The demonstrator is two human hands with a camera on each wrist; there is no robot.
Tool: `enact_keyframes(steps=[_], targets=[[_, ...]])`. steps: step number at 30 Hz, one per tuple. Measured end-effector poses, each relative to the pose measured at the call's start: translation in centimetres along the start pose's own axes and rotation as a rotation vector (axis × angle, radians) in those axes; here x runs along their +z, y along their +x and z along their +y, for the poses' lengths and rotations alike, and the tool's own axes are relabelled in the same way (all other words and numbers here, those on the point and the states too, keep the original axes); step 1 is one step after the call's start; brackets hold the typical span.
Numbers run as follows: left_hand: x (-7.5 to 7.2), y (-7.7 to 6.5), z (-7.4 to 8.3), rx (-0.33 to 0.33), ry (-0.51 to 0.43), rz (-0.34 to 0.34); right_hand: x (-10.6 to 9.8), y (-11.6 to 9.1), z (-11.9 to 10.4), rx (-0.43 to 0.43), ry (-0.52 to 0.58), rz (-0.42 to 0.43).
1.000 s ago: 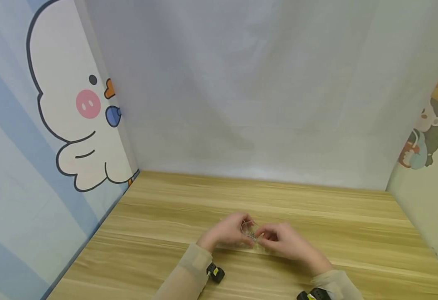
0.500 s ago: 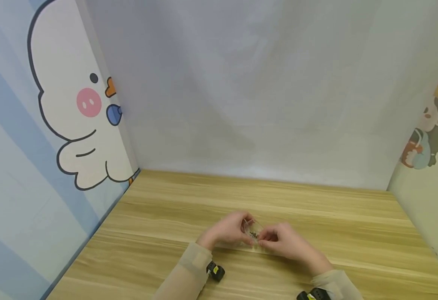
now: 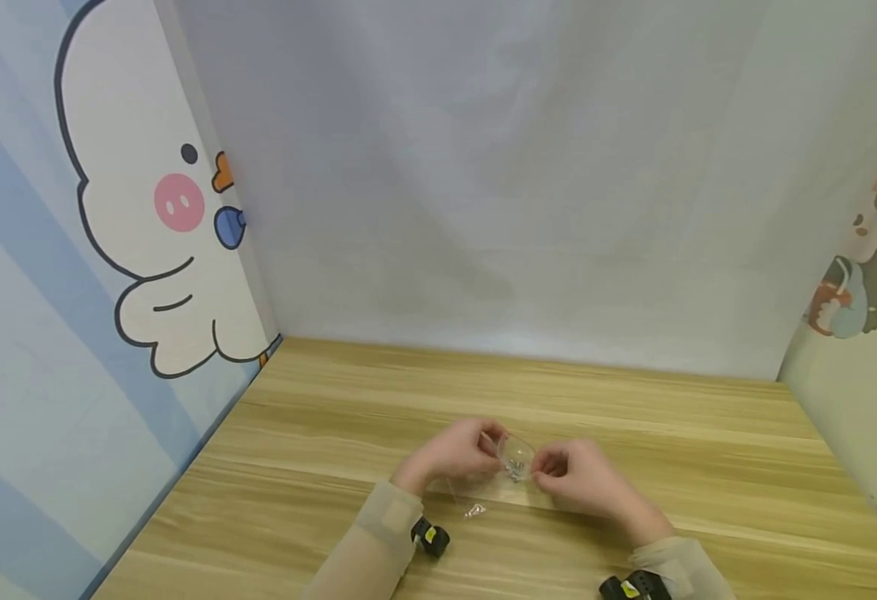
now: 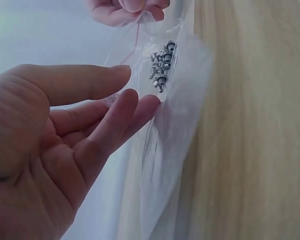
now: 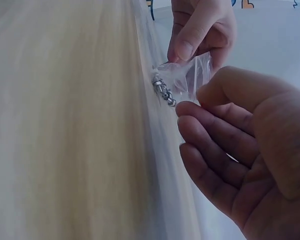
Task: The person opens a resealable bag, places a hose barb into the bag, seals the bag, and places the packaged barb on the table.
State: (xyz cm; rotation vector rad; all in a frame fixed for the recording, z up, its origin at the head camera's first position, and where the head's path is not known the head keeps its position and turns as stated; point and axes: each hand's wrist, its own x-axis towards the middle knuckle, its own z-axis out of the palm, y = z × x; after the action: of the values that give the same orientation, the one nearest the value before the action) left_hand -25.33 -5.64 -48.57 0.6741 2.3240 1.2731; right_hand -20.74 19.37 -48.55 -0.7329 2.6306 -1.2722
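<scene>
A small clear zip-lock bag with several silvery screws in it hangs between the two hands. My left hand pinches its left edge between thumb and fingers. On the opposite side, the right hand pinches the edge with thumb and forefinger, its other fingers loosely curled, as the right wrist view shows. The bag's mouth faces up in the head view, with a red line along the seal in the left wrist view. Below the left hand, more clear plastic film hangs down.
A small patch of reddish marks shows on clear plastic near the left hand. The wood-grain table lies beneath, with a pale curtain behind it. A cartoon-printed panel stands at the left and another at the right.
Both hands have moved slightly right with the bag, and the gap between them has widened. The bag's mouth shows wider, and the plastic with reddish marks has come into sight below the left hand.
</scene>
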Motion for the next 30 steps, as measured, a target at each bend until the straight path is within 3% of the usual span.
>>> enact_keyframes(steps=[13,21,30], targets=[[-0.14,-0.05,0.17,-0.036,0.022,0.09,0.01,0.13,-0.06,0.103,-0.041,0.066],[-0.36,-0.39,0.36,-0.053,-0.096,0.086,-0.18,0.0,-0.25,0.107,-0.043,0.084],[-0.92,0.01,0.27,0.011,-0.127,0.071,-0.94,-0.19,-0.14,0.103,0.006,0.107]])
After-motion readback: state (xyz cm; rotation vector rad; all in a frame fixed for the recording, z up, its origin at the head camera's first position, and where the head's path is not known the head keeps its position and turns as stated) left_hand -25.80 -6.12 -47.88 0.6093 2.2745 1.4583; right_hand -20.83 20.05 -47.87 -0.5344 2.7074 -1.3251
